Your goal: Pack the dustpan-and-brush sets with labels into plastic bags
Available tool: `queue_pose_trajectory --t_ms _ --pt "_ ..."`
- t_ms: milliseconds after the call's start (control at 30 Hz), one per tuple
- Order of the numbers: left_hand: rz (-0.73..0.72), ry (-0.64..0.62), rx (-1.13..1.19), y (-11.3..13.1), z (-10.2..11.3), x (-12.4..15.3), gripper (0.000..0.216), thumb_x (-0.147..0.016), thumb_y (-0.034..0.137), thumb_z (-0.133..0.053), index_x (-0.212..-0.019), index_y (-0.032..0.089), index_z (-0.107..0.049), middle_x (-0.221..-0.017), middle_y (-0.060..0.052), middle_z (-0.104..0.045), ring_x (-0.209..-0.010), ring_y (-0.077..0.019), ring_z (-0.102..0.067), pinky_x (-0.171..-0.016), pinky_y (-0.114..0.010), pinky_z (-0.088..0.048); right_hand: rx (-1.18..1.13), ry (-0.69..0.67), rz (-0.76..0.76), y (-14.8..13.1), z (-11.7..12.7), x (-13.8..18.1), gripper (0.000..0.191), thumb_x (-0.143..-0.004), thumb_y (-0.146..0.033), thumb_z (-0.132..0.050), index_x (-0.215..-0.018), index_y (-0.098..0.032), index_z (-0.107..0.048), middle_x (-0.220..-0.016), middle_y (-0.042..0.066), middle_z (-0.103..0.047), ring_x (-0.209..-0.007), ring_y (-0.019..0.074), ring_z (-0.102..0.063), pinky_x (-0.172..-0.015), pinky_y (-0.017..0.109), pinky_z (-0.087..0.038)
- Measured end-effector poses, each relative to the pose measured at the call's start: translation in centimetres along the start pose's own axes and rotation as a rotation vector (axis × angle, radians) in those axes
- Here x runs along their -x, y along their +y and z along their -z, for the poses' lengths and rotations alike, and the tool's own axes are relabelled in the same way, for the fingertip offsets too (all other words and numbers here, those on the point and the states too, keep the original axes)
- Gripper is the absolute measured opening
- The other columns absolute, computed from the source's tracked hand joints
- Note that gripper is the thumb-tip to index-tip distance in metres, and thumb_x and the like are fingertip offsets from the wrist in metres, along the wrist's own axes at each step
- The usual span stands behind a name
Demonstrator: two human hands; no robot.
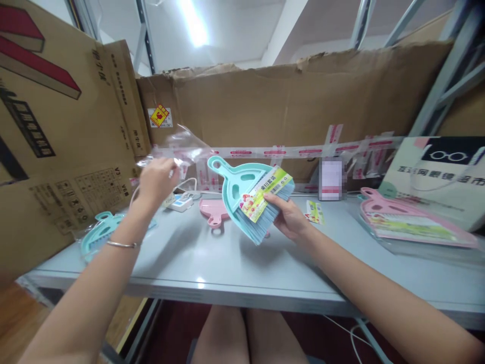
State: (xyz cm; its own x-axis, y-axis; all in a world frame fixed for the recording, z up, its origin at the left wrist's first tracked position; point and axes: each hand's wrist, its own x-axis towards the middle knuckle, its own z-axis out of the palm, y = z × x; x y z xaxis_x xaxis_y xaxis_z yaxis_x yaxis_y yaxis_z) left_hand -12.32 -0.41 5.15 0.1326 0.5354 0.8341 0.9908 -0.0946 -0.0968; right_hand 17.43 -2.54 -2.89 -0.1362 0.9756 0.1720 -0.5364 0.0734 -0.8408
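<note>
I see my right hand (290, 217) with its fingers closed around the bristle end of a teal plastic dustpan-and-brush set (242, 189), which has a yellow-green paper label across the brush. It is held in the air above the middle of the table. The set's long axis slants from the bristles at my fingers up to its looped handle, which points toward the far left corner.

Just beyond that handle, up and to the left, my left hand (155, 182) pinches a crumpled clear plastic bag (182, 144), apart from the set. I think the bag's mouth faces the handle, but the film is too glassy to be sure.

Below is the pale grey table (212, 263). A pink plastic dustpan (214, 211) lies near its far edge, and a bagged pink set (409, 225) lies at the right edge. Brown cardboard walls (265, 96) close in the back and the left.
</note>
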Motion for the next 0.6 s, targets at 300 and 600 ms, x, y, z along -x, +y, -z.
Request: queue_pose_trajectory --t_ms 300,600 --pt "-0.123 -0.060 0.181 7.6 -2.3 1.0 0.024 -0.089 0.026 -0.041 -0.083 0.018 -0.063 -0.087 -0.010 -0.065 -0.085 -0.0248 -0.058 -0.070 -0.033 -0.042 0.145 0.035 -0.183 1.6 0.8 -0.5 0.027 -0.066 -0.025 -0.072 -0.088 -0.015 -0.059 -0.056 0.001 -0.064 -0.037 0.0116 -0.051 -0.027 0.017 -0.027" --pt "-0.192 -0.093 0.382 7.5 -2.9 1.9 0.020 -0.087 0.024 -0.047 -0.084 0.019 -0.066 -0.090 -0.009 -0.065 -0.086 -0.0225 -0.056 -0.079 -0.036 -0.042 -0.008 0.112 -0.107 2.4 1.0 -0.9 0.038 -0.059 -0.032 -0.078 -0.087 -0.021 -0.055 -0.058 -0.002 -0.063 -0.041 0.0126 -0.051 -0.030 0.019 -0.025"
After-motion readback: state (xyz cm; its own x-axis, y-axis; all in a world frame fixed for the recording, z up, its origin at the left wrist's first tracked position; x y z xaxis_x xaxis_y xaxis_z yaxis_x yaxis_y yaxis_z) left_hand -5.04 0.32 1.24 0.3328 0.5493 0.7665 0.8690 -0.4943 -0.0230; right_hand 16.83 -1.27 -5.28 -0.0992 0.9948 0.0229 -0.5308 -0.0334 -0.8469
